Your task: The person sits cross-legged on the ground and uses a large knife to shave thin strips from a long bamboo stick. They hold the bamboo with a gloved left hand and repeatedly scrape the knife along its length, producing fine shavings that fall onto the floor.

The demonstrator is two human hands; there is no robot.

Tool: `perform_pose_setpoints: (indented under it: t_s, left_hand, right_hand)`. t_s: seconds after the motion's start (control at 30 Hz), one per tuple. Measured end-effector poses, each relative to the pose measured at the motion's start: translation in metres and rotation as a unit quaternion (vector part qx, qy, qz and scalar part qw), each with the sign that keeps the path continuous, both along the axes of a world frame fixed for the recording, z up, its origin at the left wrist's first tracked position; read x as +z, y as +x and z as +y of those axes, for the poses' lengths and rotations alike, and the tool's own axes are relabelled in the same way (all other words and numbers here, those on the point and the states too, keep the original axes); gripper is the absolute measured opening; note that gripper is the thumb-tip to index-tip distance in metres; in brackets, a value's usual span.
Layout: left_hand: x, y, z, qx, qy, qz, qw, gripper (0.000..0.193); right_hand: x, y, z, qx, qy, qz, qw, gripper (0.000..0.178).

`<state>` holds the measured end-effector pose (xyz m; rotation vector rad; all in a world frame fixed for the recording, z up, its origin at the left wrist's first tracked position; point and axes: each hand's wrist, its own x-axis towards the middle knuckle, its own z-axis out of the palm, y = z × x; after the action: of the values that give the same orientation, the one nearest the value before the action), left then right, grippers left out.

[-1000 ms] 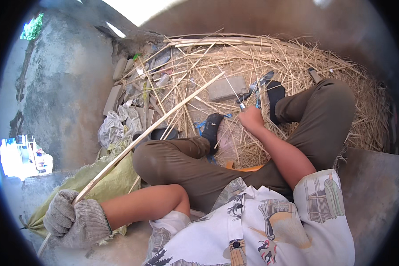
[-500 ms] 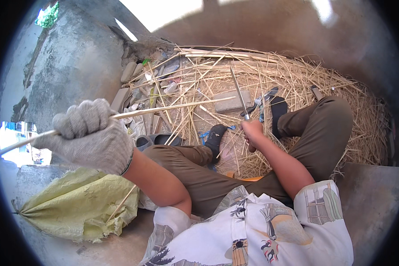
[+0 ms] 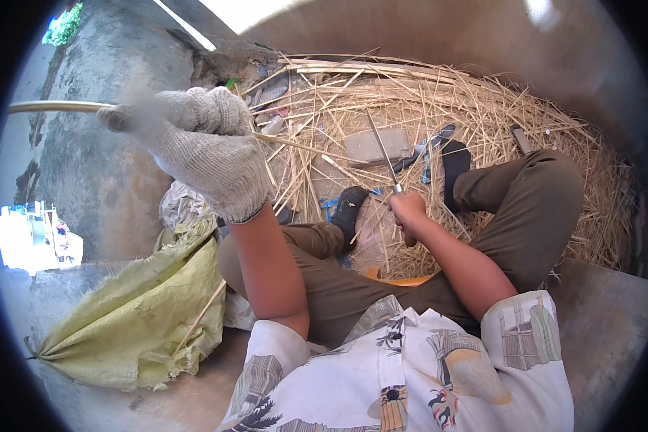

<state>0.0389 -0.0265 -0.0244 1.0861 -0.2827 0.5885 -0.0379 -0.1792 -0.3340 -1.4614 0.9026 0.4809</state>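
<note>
My left hand point(image 3: 201, 147), in a knitted grey-white glove, is raised at the left with its fingers wrapped round a long pale strip, seemingly split bamboo point(image 3: 57, 106). One end of the strip runs out past the thumb to the left; the other slopes down to the right over the scraps. My bare right hand point(image 3: 409, 214) grips the handle of a knife point(image 3: 383, 153) between my legs. Its narrow blade points up and away, in front of a grey brick point(image 3: 376, 146) on the ground. Blade and strip are apart.
Pale shavings and strips point(image 3: 497, 122) cover the ground ahead and to the right, with longer strips along the wall. A greenish-yellow woven sack point(image 3: 137, 309) lies at my left. Another tool with a dark handle point(image 3: 441, 135) rests beside the brick. My socked feet point(image 3: 349, 212) flank the work area.
My left hand has risen and moved right with the strip, and its wrist is turned more upright. My right hand and the knife have hardly moved.
</note>
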Motion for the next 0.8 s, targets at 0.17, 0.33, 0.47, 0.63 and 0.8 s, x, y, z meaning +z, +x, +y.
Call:
perform_pose_setpoints:
  t_s: [0.17,0.33,0.47,0.63,0.8]
  left_hand:
    - [0.014,-0.014,-0.011,0.097,0.039,-0.012,0.994,0.069]
    - [0.000,0.003,0.005,0.030,0.039,-0.020,0.999,0.069]
    - [-0.004,0.017,0.030,-0.071,0.013,-0.046,0.996,0.069]
    - [-0.003,0.016,0.031,-0.008,0.026,-0.052,0.998,0.070]
    - [-0.006,0.015,0.030,-0.022,0.039,-0.060,0.997,0.070]
  right_hand:
    - [-0.013,-0.002,0.000,0.010,0.005,-0.036,0.999,0.015]
    - [-0.030,-0.007,0.002,0.056,-0.112,-0.112,0.986,0.021]
    - [-0.015,-0.007,0.007,0.068,-0.190,-0.209,0.957,0.027]
    - [-0.039,-0.021,0.007,0.157,-0.136,-0.137,0.969,0.026]
    - [-0.035,-0.017,0.002,0.223,-0.105,-0.054,0.968,0.028]
